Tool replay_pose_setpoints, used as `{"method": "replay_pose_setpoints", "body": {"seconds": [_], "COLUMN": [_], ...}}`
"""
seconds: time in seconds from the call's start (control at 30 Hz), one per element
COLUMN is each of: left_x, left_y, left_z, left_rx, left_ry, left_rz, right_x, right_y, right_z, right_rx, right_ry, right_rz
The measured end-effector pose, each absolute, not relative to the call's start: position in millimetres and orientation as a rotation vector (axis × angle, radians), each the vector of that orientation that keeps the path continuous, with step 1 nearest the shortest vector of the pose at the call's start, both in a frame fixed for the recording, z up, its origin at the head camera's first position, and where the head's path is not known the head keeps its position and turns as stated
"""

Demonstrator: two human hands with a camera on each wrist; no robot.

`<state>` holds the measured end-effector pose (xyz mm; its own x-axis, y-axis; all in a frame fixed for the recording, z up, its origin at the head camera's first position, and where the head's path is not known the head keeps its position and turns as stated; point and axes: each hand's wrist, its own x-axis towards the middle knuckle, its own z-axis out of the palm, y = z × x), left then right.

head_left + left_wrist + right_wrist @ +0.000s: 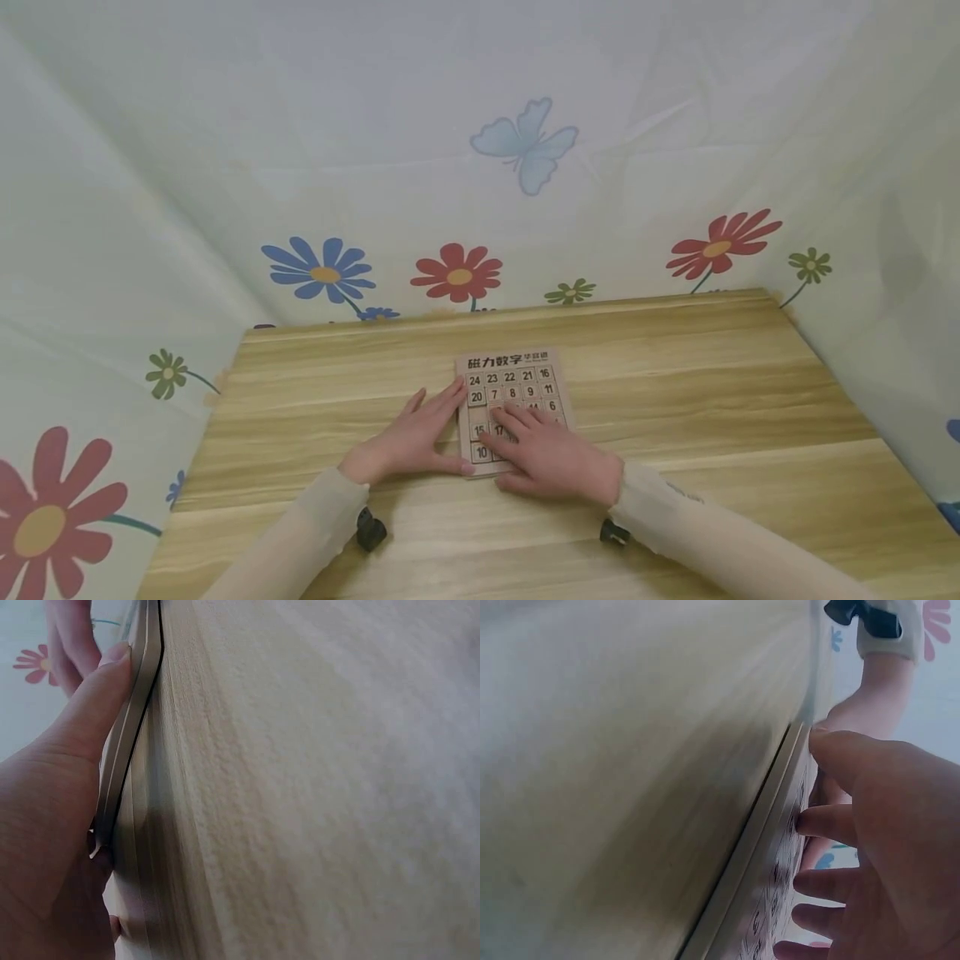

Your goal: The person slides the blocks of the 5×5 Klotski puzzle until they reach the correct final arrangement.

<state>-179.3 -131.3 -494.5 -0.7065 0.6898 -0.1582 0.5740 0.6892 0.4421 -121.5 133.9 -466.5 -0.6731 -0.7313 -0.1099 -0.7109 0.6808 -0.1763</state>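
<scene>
A wooden number sliding puzzle, with dark Chinese lettering above rows of square numbered tiles, lies flat on the table. My left hand rests along its left side, fingertips at the upper edge and thumb at the near left corner. In the left wrist view that thumb touches the board's edge. My right hand reaches over the tiles from the right, fairly straight fingers touching the left and middle ones and covering several. One bare slot shows at the left of the third row, just above tile 15.
The wood-grain table extends around the puzzle. Behind and beside it hangs a pale cloth printed with flowers and a butterfly. Each wrist carries a small black camera, one by the left sleeve, the other under the right sleeve.
</scene>
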Motion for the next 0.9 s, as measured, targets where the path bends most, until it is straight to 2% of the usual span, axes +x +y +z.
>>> {"method": "replay_pose_setpoints", "body": {"seconds": [0.23, 0.67, 0.9], "left_x": [-179.6, -175.5, -179.8], "left_y": [-131.9, -131.3, -133.7], "left_z": [-493.0, -494.5, -497.0], "left_rx": [1.003, 0.999, 1.015], "left_ry": [2.598, 2.590, 2.610], "left_rz": [0.509, 0.534, 0.503], "right_x": [-121.0, -153.8, -155.8], "right_y": [137.0, 126.5, 123.6], "right_z": [-468.6, -475.8, -455.7], "right_rx": [-1.180, -1.154, -1.213], "right_ry": [2.717, 2.786, 2.792], "right_rz": [-0.224, -0.128, -0.205]}}
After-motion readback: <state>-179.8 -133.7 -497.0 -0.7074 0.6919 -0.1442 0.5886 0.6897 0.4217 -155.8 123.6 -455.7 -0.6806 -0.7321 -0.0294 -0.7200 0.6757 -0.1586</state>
